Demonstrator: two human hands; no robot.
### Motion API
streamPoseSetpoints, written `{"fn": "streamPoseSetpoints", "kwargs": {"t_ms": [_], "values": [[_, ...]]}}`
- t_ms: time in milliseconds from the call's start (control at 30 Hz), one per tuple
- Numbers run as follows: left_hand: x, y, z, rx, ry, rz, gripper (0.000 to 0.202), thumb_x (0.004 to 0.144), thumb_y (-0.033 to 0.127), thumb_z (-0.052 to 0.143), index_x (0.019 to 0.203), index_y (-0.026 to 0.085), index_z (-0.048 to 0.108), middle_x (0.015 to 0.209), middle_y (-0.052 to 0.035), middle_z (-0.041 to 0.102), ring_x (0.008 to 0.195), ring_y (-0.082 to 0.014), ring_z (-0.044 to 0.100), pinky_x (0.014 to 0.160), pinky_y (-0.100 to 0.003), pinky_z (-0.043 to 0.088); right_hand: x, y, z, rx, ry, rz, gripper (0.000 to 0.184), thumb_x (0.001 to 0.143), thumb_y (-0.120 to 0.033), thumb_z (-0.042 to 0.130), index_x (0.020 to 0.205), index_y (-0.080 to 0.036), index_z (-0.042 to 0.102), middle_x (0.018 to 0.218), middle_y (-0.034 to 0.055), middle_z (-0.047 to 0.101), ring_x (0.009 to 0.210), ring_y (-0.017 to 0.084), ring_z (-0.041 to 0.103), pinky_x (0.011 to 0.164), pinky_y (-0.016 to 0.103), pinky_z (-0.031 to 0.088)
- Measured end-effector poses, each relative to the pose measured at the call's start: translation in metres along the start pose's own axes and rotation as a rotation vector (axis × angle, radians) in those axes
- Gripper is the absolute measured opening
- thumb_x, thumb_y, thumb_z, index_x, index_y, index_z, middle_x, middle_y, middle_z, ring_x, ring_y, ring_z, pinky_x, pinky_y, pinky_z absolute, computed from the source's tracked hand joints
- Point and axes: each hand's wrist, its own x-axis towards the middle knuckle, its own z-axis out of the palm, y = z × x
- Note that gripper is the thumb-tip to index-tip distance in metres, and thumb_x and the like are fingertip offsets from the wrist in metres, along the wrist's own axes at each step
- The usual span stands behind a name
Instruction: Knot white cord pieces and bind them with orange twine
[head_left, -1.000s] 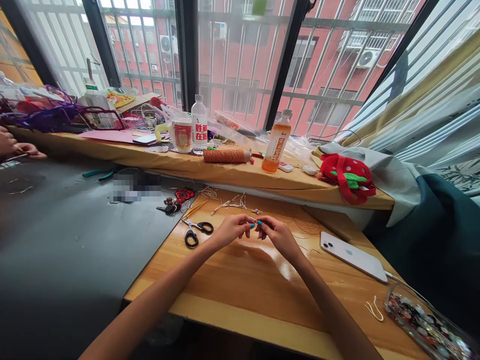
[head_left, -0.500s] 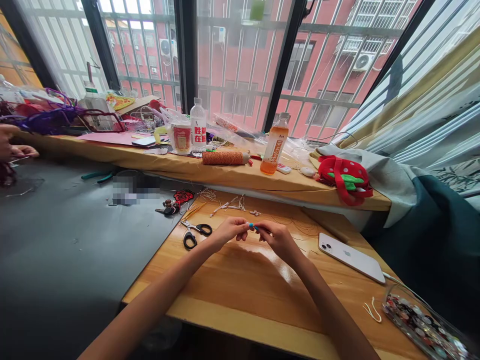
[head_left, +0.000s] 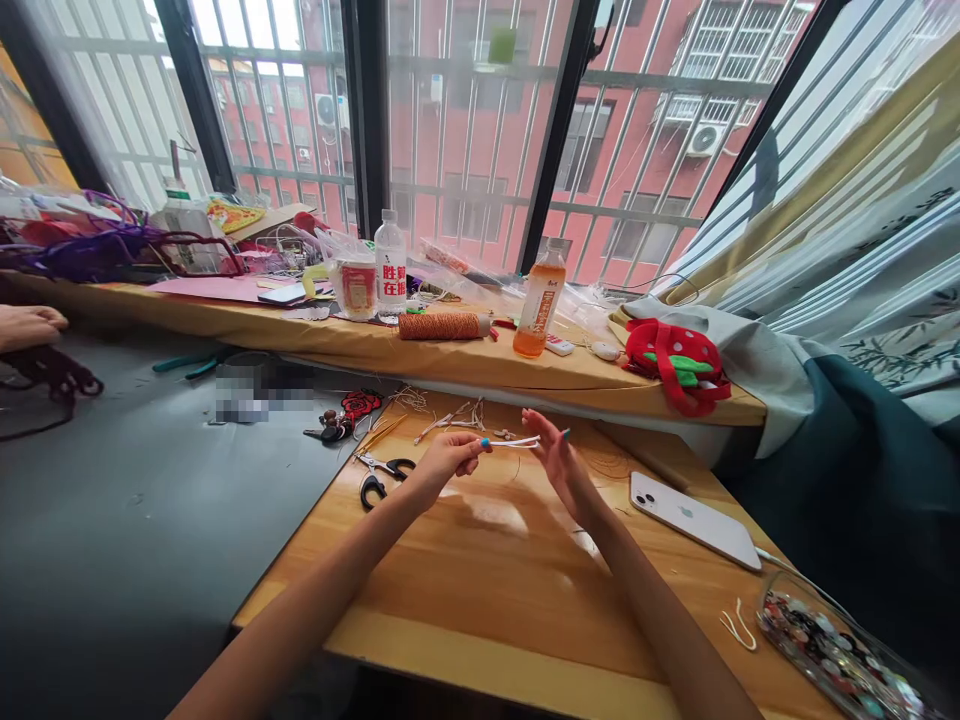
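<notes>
Pinched between the thumb and finger of my left hand (head_left: 452, 457) is a white cord (head_left: 514, 443), its doubled free length pointing right. My right hand (head_left: 561, 462) is open beside the cord's right end, fingers spread and raised; whether it touches the cord I cannot tell. Both hands hover over the wooden table (head_left: 450, 590). Black-handled scissors (head_left: 384, 474) lie left of my left hand. Several white cord pieces (head_left: 457, 415) rest behind the hands, and thin brown thread (head_left: 611, 462) lies to the right.
A white phone (head_left: 694, 520), a short cord (head_left: 739, 628) and a bead box (head_left: 832, 640) occupy the table's right side. On the ledge stand a thread spool (head_left: 442, 326), an amber drink bottle (head_left: 541, 300) and a clear bottle (head_left: 391, 265). Another person's hand (head_left: 30, 327) holds dark cord at far left.
My right hand has let go near the left fingertips, moved right and opened. The white cord now shows stretched out from my left hand. The view has shifted slightly.
</notes>
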Motion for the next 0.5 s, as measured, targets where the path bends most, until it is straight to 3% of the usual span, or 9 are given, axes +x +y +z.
{"fn": "streamPoseSetpoints", "kwargs": {"t_ms": [67,133,200,300,400,500], "values": [[0.001,0.000,0.000,-0.026,-0.001,-0.007,0.034,0.063,0.042,0.057,0.069,0.009,0.057,0.039,0.0055,0.038,0.038,-0.0027,0.028,0.042,-0.020,0.013,-0.002,0.004,0.001,0.046,-0.114,0.023,0.065,0.066,-0.061,0.045,0.121,-0.029,0.035,0.136,0.0042,0.023,0.122,0.019,0.023,0.094,0.036,0.027],[0.001,0.000,0.000,-0.043,-0.005,-0.012,0.034,0.062,0.043,0.058,0.068,0.009,0.057,0.039,0.0052,0.038,0.038,-0.0027,0.028,0.042,-0.020,0.012,-0.004,0.005,0.005,0.108,-0.222,0.070,0.068,0.060,-0.052,0.060,0.121,-0.032,0.034,0.135,0.0031,0.023,0.119,0.019,0.028,0.092,0.035,0.029],[0.001,-0.001,0.001,-0.051,-0.012,-0.011,0.034,0.062,0.043,0.058,0.068,0.009,0.058,0.039,0.0049,0.038,0.038,-0.0029,0.029,0.042,-0.020,0.012,-0.006,0.004,0.008,0.155,-0.292,0.144,0.059,0.063,-0.044,0.062,0.116,-0.030,0.041,0.126,0.0055,0.037,0.107,0.018,0.042,0.088,0.035,0.033],[0.000,0.000,0.002,-0.049,-0.023,-0.004,0.033,0.062,0.042,0.058,0.066,0.009,0.058,0.040,0.0046,0.038,0.038,-0.0031,0.029,0.041,-0.020,0.013,-0.008,0.004,0.013,0.159,-0.320,0.248,0.036,0.070,-0.042,0.055,0.098,-0.019,0.056,0.086,0.0049,0.059,0.073,0.013,0.054,0.074,0.031,0.039],[-0.002,0.003,0.003,-0.064,-0.021,-0.001,0.033,0.062,0.042,0.058,0.065,0.009,0.058,0.040,0.0051,0.037,0.038,-0.0030,0.029,0.041,-0.020,0.014,-0.008,0.006,0.014,0.105,-0.295,0.295,0.036,0.070,-0.047,0.052,0.079,-0.014,0.059,0.051,-0.0031,0.048,0.049,0.008,0.045,0.055,0.024,0.037],[-0.004,0.005,0.004,-0.078,-0.082,-0.009,0.030,0.062,0.039,0.059,0.067,0.010,0.058,0.043,0.0046,0.038,0.040,-0.0034,0.030,0.042,-0.019,0.017,-0.007,0.006,0.011,0.040,-0.331,0.351,0.039,0.069,-0.051,0.049,0.075,-0.013,0.057,0.043,-0.0084,0.031,0.040,0.005,0.029,0.044,0.020,0.027]]}}
